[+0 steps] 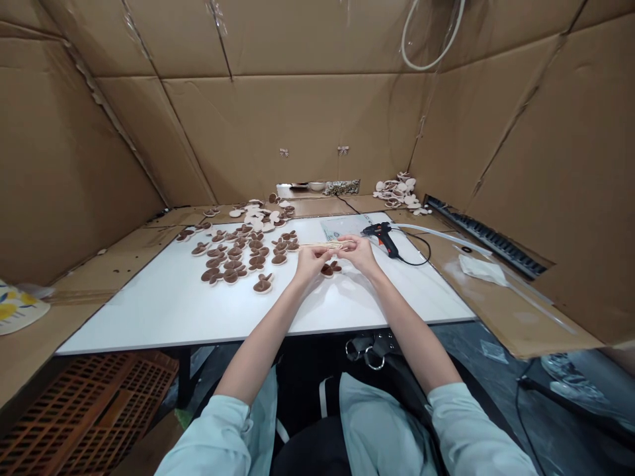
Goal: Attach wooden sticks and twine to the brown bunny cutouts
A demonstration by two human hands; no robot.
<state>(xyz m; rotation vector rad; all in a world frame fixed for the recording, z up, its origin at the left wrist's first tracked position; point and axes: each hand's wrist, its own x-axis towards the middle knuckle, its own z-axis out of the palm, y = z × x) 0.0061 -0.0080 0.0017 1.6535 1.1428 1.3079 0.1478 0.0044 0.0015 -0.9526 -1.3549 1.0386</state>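
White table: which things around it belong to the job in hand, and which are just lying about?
Likely part of the job:
pale thin pieces, pinched in the fingers
brown shapes with pale edges
pale and brown pile, back right
black glue gun

Probably just lying about:
white tissue or cloth, right
orange crate, lower left
yellow-patterned item, far left

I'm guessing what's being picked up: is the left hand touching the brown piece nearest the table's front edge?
Apart. The head view shows bare white tabletop between the left hand and that brown piece.
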